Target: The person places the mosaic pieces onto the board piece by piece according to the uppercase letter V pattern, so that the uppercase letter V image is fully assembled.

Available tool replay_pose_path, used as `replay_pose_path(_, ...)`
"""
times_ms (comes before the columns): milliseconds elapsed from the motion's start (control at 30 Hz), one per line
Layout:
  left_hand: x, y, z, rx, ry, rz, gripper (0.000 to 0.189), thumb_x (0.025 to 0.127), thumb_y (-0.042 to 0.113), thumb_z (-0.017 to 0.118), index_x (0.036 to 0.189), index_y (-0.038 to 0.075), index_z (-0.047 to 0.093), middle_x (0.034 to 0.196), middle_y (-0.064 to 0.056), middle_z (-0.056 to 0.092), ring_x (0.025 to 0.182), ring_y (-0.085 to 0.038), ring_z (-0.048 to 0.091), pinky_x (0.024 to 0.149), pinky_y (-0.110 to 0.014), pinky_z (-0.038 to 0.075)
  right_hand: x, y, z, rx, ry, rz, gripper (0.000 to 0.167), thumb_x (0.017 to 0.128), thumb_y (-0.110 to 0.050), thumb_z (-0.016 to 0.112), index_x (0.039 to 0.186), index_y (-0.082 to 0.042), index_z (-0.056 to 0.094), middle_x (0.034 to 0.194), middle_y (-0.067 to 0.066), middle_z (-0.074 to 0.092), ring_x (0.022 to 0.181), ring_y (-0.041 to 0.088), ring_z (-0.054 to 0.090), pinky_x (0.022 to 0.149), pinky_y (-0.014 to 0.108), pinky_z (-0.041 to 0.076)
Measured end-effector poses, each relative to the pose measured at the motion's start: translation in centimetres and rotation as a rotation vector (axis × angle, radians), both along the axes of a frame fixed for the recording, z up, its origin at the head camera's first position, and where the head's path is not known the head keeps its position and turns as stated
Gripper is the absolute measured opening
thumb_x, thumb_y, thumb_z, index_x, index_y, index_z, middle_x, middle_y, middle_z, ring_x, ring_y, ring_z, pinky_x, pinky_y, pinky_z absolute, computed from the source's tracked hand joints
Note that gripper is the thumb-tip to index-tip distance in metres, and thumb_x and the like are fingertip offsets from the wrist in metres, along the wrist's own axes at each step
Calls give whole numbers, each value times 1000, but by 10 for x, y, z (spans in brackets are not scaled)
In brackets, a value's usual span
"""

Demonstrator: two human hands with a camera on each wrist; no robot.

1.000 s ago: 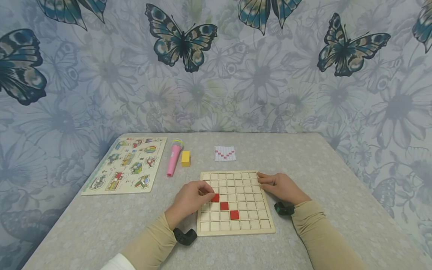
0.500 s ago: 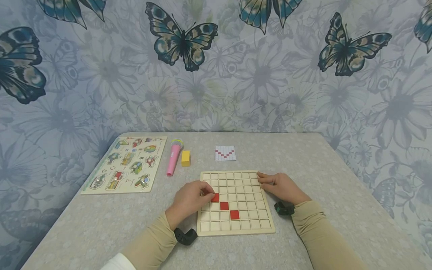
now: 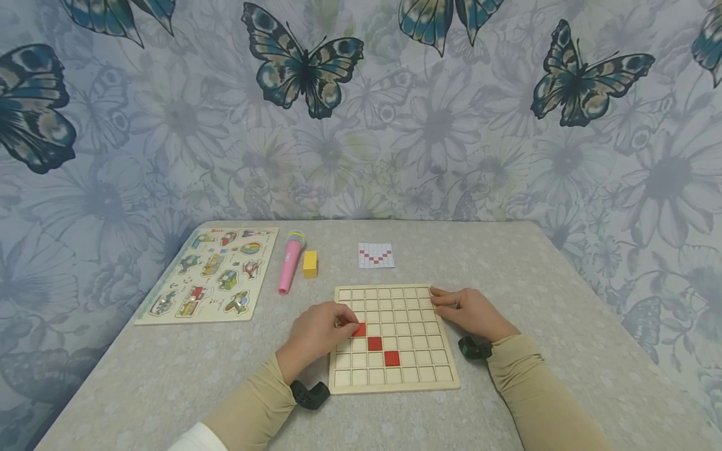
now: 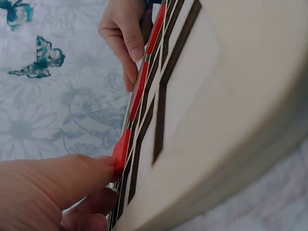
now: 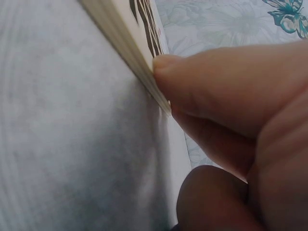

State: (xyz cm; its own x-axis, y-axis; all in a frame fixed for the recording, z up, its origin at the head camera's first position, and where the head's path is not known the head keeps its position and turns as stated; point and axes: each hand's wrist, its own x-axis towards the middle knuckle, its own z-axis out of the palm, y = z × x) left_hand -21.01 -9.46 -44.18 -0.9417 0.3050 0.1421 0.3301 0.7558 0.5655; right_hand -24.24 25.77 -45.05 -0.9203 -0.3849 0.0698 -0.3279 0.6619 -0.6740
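A pale wooden grid board (image 3: pixel 418 375) lies flat on the table, with three red square tiles in its cells, stepping diagonally down to the right. My left hand (image 3: pixel 318 329) pinches the upper-left red tile (image 3: pixel 360 330) between thumb and fingers. In the left wrist view that tile (image 4: pixel 121 153) stands tilted, its edge under the thumb tip. The middle tile (image 3: pixel 375 344) and the lower tile (image 3: pixel 392 358) sit in their cells. At the board's upper right corner, my right hand (image 3: pixel 472 313) touches the rim with extended fingers; its thumb rests on the edge in the right wrist view.
Behind the board lies a small pattern card (image 3: pixel 376 255) with a red V on a grid. A yellow block (image 3: pixel 310 264) and a pink toy microphone (image 3: pixel 290 263) are to its left. Farther left is a picture puzzle board (image 3: pixel 217 275). A papered wall backs the table.
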Motion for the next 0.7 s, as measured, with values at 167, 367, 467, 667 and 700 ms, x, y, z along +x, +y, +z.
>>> replay_pose_path(167, 0, 0, -1, -23, 8, -1, 5, 90, 30, 80, 87, 30, 75, 85, 17, 69, 67, -3, 54, 56, -28, 43, 0, 0, 0, 9, 4, -1, 34, 99, -23, 70, 131, -10, 70, 150, 3, 55, 140, 27, 51, 109, 47, 45)
replay_pose_path(367, 0, 0, -1, -47, 14, 11, 5, 89, 31, 81, 86, 32, 76, 84, 18, 68, 68, -2, 54, 58, -27, 43, 0, -1, 0, 15, 7, -1, 34, 99, -23, 70, 130, -10, 70, 150, 3, 55, 139, 27, 51, 108, 47, 46)
replay_pose_path(467, 0, 0, 0, -72, 16, 20, 2, 88, 32, 81, 89, 31, 79, 86, 17, 69, 69, -3, 54, 58, -27, 43, 0, -1, 0, 14, 8, -3, 34, 99, -23, 70, 130, -9, 70, 149, 3, 56, 139, 27, 52, 108, 47, 46)
replay_pose_path(667, 1, 0, 2, -95, 10, 30, 4, 87, 33, 82, 90, 33, 81, 88, 17, 71, 71, -3, 55, 58, -27, 43, -1, -1, 0, 14, 8, -4, 35, 99, -25, 70, 130, -10, 70, 149, 2, 56, 138, 27, 53, 107, 47, 47)
replay_pose_path(700, 1, 0, 3, -93, 10, 29, 4, 87, 33, 82, 91, 32, 81, 87, 17, 71, 71, -3, 55, 58, -27, 43, -1, -1, -1, 16, 10, -3, 35, 99, -25, 70, 131, -10, 70, 149, 2, 56, 138, 27, 53, 107, 47, 48)
